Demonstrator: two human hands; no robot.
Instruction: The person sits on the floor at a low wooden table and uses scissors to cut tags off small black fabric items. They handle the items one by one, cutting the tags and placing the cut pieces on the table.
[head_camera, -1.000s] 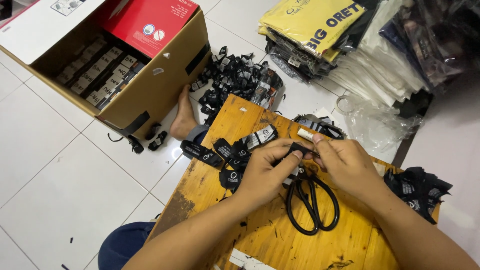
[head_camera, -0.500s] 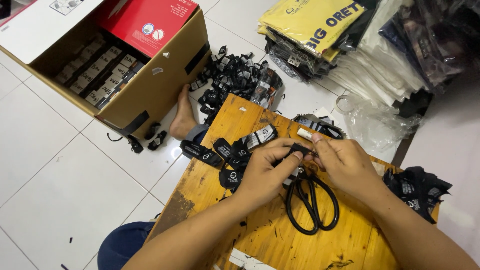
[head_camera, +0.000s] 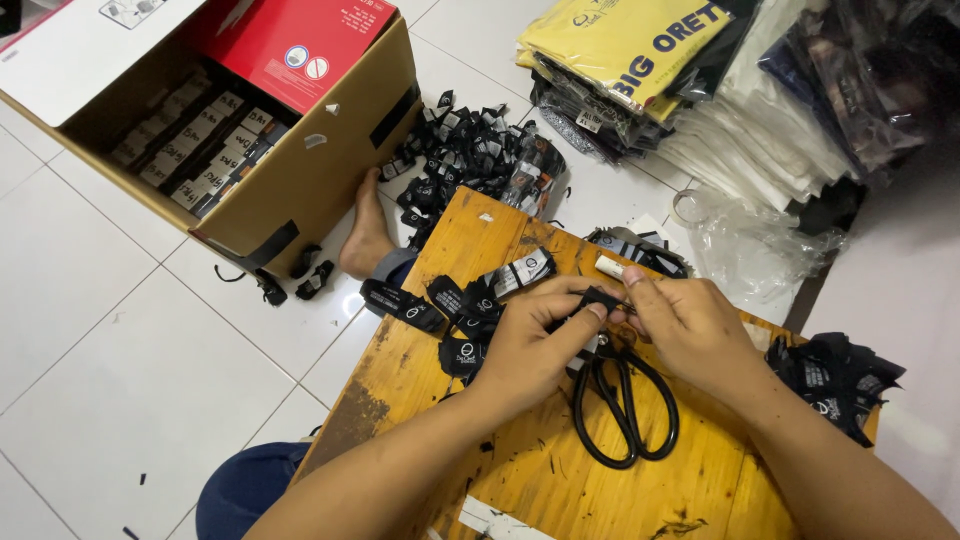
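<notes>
Over a worn wooden board (head_camera: 440, 370), my left hand (head_camera: 535, 340) and my right hand (head_camera: 690, 325) meet and pinch one small black fabric tag (head_camera: 600, 298) between their fingertips. Black-handled scissors (head_camera: 625, 410) lie flat on the board just under my hands. Several more black tags (head_camera: 450, 300) with white print lie on the board to the left of my left hand. A small white piece (head_camera: 609, 266) rests just beyond my fingers.
An open cardboard box (head_camera: 300, 170) holding rows of tags stands at the upper left on white floor tiles. A loose heap of black tags (head_camera: 470, 155) lies beyond the board, another heap (head_camera: 835, 375) at right. Bagged folded garments (head_camera: 700, 80) are stacked at the back. My bare foot (head_camera: 367, 235) rests by the box.
</notes>
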